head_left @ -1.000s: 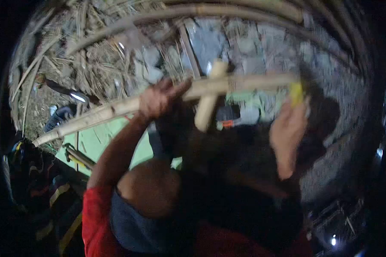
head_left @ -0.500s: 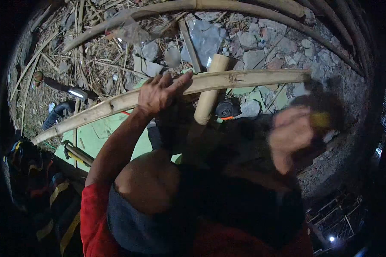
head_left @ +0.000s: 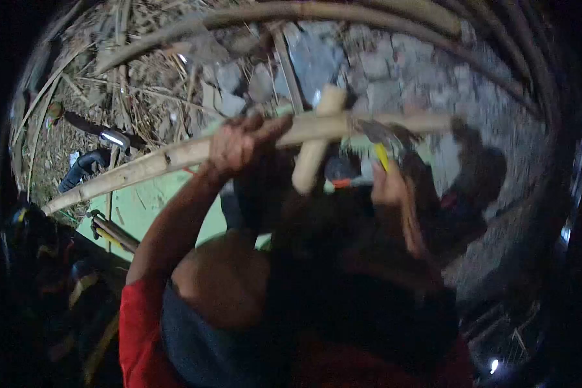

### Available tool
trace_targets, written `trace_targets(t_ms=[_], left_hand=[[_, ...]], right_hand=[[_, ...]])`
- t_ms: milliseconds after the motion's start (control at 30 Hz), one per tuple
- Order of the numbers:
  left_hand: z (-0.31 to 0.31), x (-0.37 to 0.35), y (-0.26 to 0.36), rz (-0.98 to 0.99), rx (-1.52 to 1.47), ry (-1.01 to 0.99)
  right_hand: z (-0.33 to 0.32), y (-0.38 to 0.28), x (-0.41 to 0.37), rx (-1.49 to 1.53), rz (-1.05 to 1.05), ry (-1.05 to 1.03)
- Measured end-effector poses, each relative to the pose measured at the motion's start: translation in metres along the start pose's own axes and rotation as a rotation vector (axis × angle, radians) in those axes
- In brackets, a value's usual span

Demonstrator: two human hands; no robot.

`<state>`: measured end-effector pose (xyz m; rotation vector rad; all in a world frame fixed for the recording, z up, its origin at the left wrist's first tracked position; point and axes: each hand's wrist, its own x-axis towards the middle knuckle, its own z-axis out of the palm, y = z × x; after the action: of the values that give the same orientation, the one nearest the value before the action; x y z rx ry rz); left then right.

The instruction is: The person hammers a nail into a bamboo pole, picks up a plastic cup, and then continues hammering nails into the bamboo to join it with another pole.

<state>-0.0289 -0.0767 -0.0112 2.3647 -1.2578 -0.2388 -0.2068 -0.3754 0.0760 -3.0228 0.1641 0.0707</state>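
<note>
Across a pale bamboo cylinder (head_left: 311, 165), a long tan bamboo strip (head_left: 297, 131) is slanting up rightward, left hand (head_left: 236, 145) clasping it, right hand (head_left: 391, 186) gripping a yellow-handled tool (head_left: 381, 155).

A rough, makeshift bamboo-working spot on bare ground, dimly lit. Broken stone (head_left: 433, 81) lies between one and two o'clock, dry stalks (head_left: 142, 97) at ten, a long pole (head_left: 304, 9) at twelve. Around nine, a pale green sheet (head_left: 149, 200) serves as groundcover below a bamboo strip (head_left: 168, 158).
</note>
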Motion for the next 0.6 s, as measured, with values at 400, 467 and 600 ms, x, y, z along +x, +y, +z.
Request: trace_targets(t_ms=[400,467,600], left_hand=[[0.012,-0.006,-0.006,-0.002,0.124,0.019],[-0.005,-0.005,0.015,-0.075,-0.003,-0.155],[-0.011,0.005,0.008,-0.09,0.02,-0.134]], right_hand=[[-0.042,-0.005,0.006,0.727,0.464,0.177],[-0.043,0.037,-0.005,0.671,0.484,0.335],[-0.007,0.011,-0.012,1.222,0.402,0.546]])
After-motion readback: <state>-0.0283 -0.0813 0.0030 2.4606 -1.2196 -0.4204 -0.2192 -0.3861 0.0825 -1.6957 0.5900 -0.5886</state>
